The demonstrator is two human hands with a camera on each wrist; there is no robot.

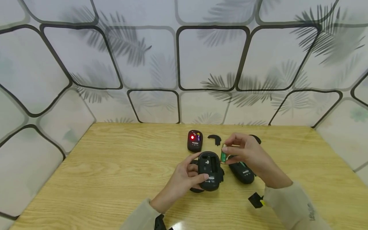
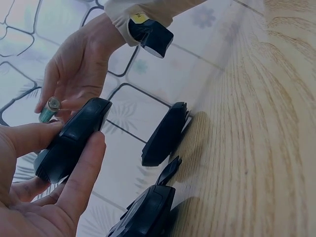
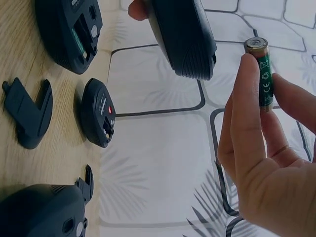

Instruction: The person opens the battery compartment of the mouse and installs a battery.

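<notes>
My left hand (image 1: 184, 179) grips a black computer mouse (image 1: 211, 183) above the table, its underside turned up with an uncovered battery slot. The thumb lies on the underside. Just right of this mouse, my right hand (image 1: 244, 151) pinches a green battery (image 1: 223, 155) between thumb and fingertips. In the right wrist view the battery (image 3: 265, 74) stands nearly along the fingers, apart from the held mouse (image 3: 182, 37). Below the right hand lies another black mouse (image 1: 244, 174), a green strip showing in its slot. Part of one more dark object (image 1: 196, 190) shows beneath my left hand.
Farther back lies a small mouse (image 1: 195, 145) with a glowing red light and its underside up. Beside it rests a curved black cover (image 1: 215, 138). A dark piece (image 1: 255, 138) shows partly behind my right hand. The patterned wall (image 1: 207, 108) borders the wooden table (image 1: 129, 153).
</notes>
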